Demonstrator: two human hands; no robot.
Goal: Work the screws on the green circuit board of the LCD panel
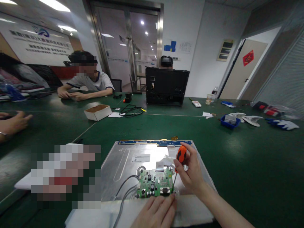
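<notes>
An orange and black screwdriver [181,154] is in my right hand [191,172], its thin shaft slanting down to the near right corner of a green circuit board [155,182]. My left hand [156,211] lies with fingers stretched out at the board's near edge, a fingertip close to the screwdriver's tip. The board rests on the back of a silvery metal panel [123,161], with grey cables [127,198] leading off its left side. A blue circuit strip [142,142] runs along the panel's far edge. Whatever the tip touches is too small to tell.
A white foam sheet [192,207] lies under the panel's near side. Farther off on the green table [249,158] are a cardboard box [98,113], a black cable [131,110], a blue tray [230,122] and a black monitor back [167,85]. People sit at the left and far side.
</notes>
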